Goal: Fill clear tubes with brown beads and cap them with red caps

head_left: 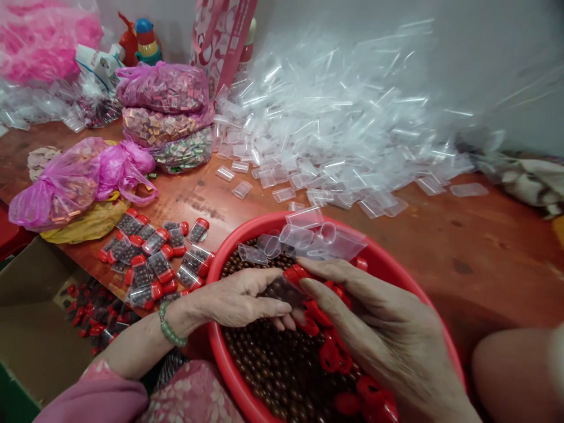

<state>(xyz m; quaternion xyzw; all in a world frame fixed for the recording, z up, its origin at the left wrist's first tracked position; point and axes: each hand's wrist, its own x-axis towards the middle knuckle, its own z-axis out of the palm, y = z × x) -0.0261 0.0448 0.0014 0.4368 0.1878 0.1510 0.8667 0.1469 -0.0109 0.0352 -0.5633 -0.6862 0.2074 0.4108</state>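
The left hand (247,299) holds a clear plastic tube (285,292) over the red tub (215,346), ten o'clock of centre; the right hand (379,320) pinches its red cap (296,273), best pressed squarely.

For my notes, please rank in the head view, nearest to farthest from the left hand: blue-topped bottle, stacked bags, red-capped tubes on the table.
1. Red-capped tubes, left of the basin.
2. Stacked bags, farther back.
3. Blue-topped bottle, behind the bags.

A packing workshop: heaped clear tubes (335,141) beyond the fingers (341,273), a tub (214,346) of brown balls (264,367) beneath, filled packs (159,265) leftward.
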